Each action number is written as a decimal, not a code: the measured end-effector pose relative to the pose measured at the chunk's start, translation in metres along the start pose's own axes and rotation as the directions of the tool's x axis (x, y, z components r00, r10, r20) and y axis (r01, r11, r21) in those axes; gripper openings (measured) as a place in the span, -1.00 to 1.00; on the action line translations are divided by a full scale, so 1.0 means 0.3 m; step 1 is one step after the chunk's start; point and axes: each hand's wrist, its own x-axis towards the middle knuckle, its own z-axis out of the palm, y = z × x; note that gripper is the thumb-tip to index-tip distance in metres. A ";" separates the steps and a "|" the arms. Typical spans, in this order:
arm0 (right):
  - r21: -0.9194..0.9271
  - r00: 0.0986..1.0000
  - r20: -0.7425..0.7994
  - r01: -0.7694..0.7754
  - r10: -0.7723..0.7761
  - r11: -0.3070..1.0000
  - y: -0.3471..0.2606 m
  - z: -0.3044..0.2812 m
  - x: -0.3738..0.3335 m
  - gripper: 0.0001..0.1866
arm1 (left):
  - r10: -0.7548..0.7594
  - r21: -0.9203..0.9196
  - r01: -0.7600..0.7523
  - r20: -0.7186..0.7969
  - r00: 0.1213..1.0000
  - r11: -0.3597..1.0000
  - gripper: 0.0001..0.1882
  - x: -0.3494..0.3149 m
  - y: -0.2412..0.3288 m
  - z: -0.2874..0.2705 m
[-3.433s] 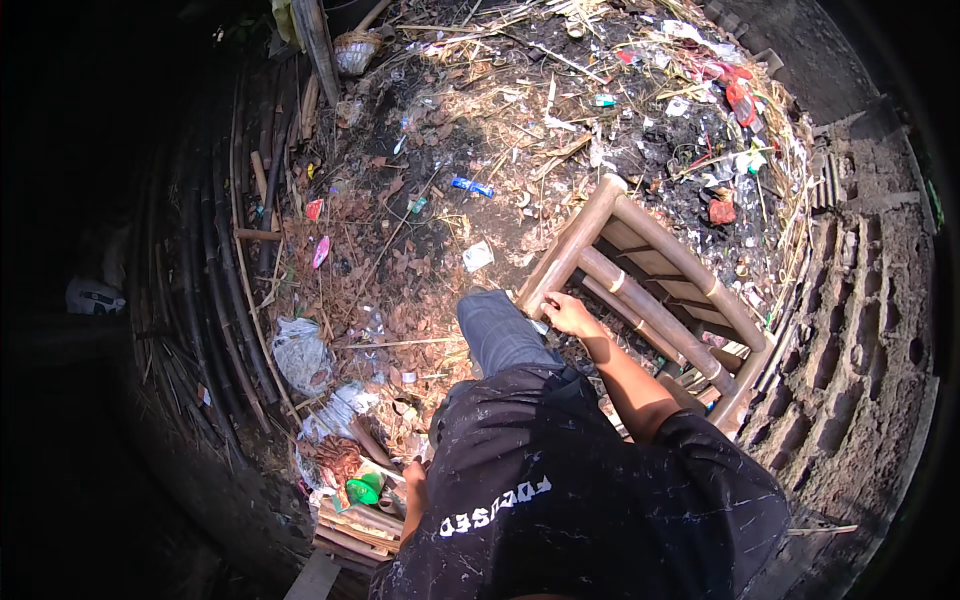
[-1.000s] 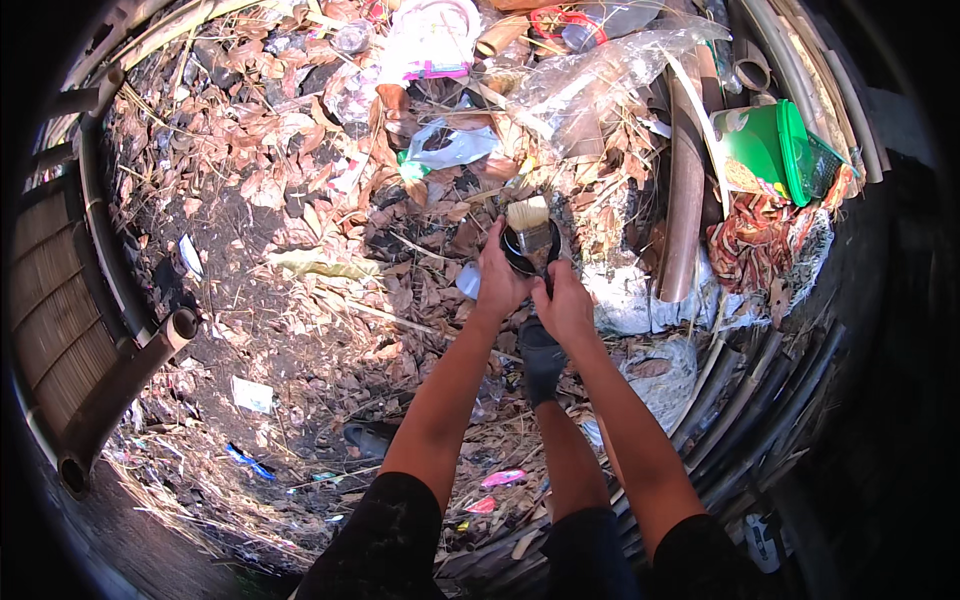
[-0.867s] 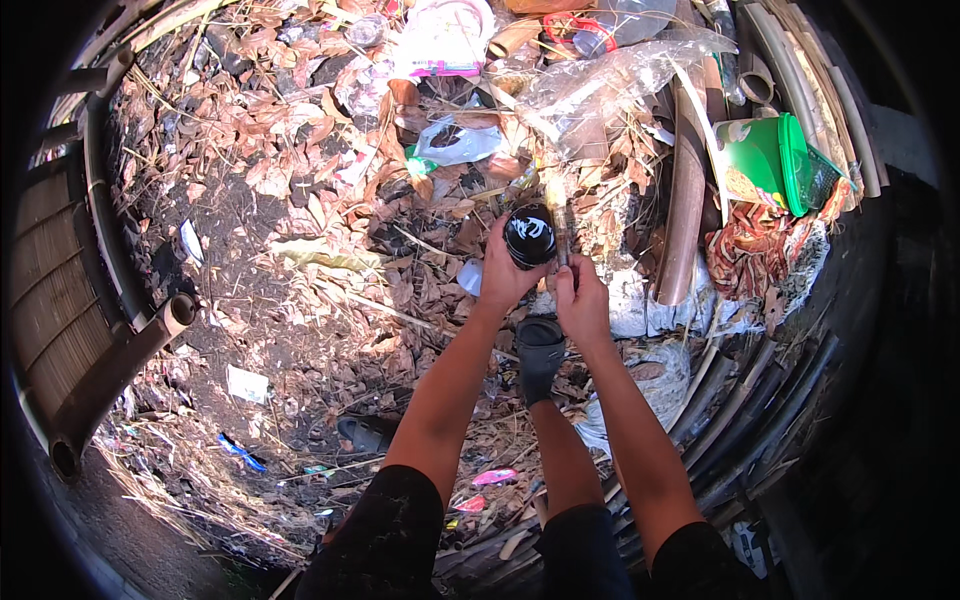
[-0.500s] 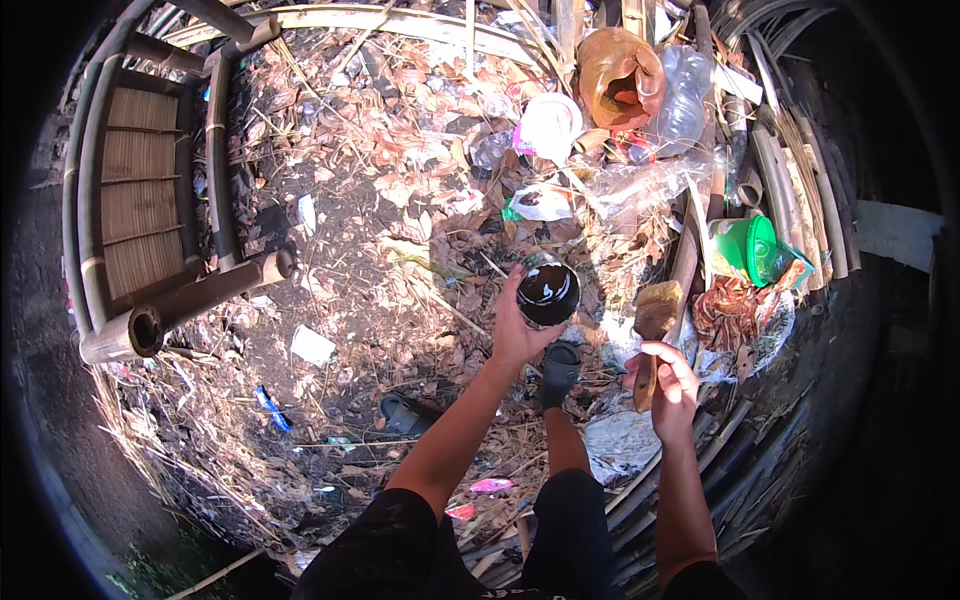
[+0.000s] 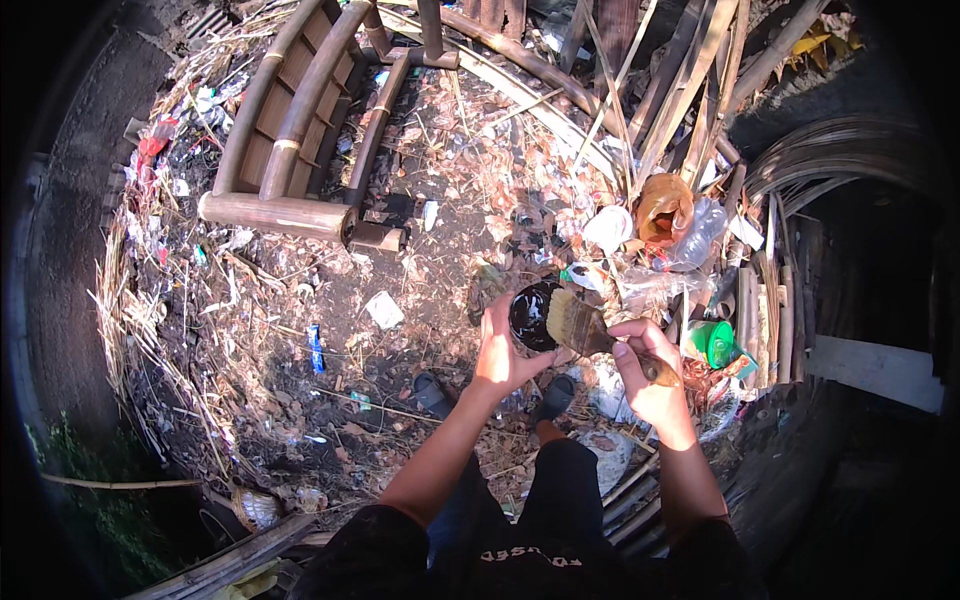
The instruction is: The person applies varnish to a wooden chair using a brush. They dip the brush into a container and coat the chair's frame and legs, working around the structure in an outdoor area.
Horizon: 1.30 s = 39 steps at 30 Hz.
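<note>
A round can point(image 5: 530, 318), dark inside with whitish streaks or glints, is held in my left hand point(image 5: 497, 352), whose fingers curve around its near left side. My right hand point(image 5: 655, 392) grips a wide paintbrush point(image 5: 592, 336) by its wooden handle. The brush's pale bristles point left and lie over the can's right rim; whether they touch it I cannot tell. Both hands are out in front of me, above the leaf-strewn ground. What fills the can is too dark to make out.
Bamboo furniture with slatted panels point(image 5: 285, 150) stands at the far left. To the right lie an orange-brown bag point(image 5: 664, 208), a clear plastic bottle point(image 5: 703, 236), a green container point(image 5: 712, 342) and bamboo strips point(image 5: 690, 90). Litter and dry leaves cover the ground around my sandals point(image 5: 554, 398).
My right hand has brought the paintbrush up and left to the can, its bristles swinging leftward. My view has shifted, so the bamboo furniture appears farther right and more of it shows.
</note>
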 end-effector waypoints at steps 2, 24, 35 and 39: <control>-0.024 0.999 0.041 0.029 -0.028 0.999 -0.106 0.050 0.029 -0.87 | 0.012 0.002 -0.012 -0.041 0.999 1.000 0.15 -0.026 0.087 -0.110; -0.290 0.914 0.405 0.123 0.006 0.949 -0.743 0.571 0.022 -0.82 | 0.021 0.001 -0.021 -0.238 0.971 1.000 0.17 -0.284 0.122 -0.872; -0.161 0.844 0.486 0.341 -0.227 0.926 -1.004 0.717 0.013 -0.69 | -0.050 0.054 0.057 -0.119 0.992 0.997 0.12 -0.245 0.121 -1.243; -0.130 0.811 0.522 0.381 -0.263 0.915 -1.038 0.702 0.071 -0.74 | 0.046 0.228 -0.021 -0.103 0.994 0.973 0.12 -0.183 0.078 -1.260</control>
